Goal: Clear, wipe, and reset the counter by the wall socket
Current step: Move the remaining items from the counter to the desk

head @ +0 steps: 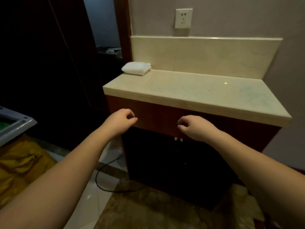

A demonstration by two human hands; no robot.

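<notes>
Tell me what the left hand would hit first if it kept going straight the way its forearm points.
Most likely the red-brown cabinet front just under the counter edge. The left hand, fingers loosely curled and holding nothing, appears close in front of it, though depth is unclear from this one view.

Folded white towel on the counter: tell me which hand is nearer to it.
Left. The left hand hangs below the counter edge, under the folded white towel; the right hand is farther to the right.
</notes>
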